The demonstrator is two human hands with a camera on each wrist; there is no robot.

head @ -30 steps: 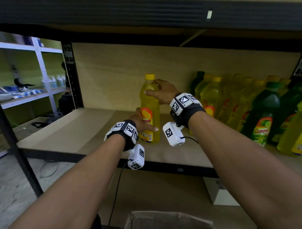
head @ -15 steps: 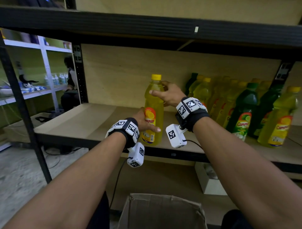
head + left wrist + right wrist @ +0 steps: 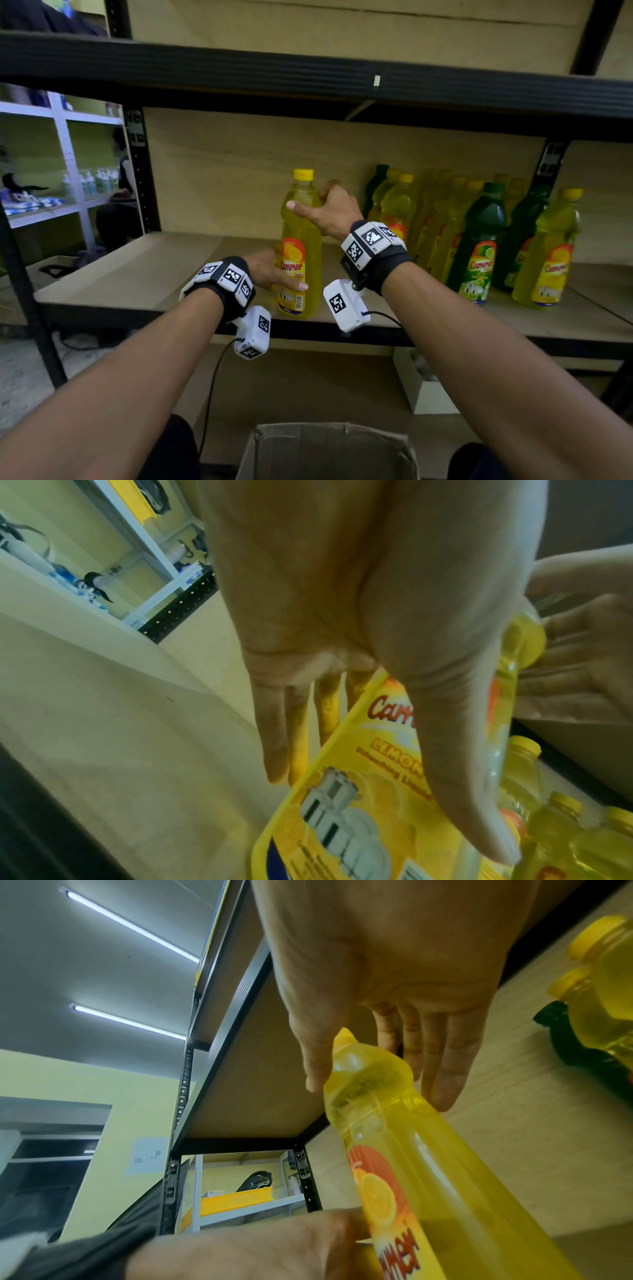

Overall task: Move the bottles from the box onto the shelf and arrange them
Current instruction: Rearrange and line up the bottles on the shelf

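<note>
A yellow dish soap bottle (image 3: 300, 246) stands upright near the front edge of the shelf (image 3: 137, 274). It is well apart from the row of yellow and green bottles (image 3: 476, 236), which sits at 3 o'clock from it.

Both hands are on this one bottle. The left hand (image 3: 270, 272) is low, at 7 o'clock of the bottle, with its thumb across the label and its fingers around the far side. The right hand (image 3: 330, 210) is high, at 1 o'clock, with its thumb on the front of the shoulder and its fingers behind. The fingers look fairly straight, so the hold seems loose. I cannot tell how hard they squeeze.

The cardboard box (image 3: 329, 448) is on the floor at 6 o'clock, below the shelf. I cannot see what is inside it.

What could go wrong? The bottle is tall and thin, and it is close to the edge. If a hand lets go with a bump, it could tip and fall off the front. If it is slid fast to 3 o'clock, it could knock the row over like dominoes.
</note>
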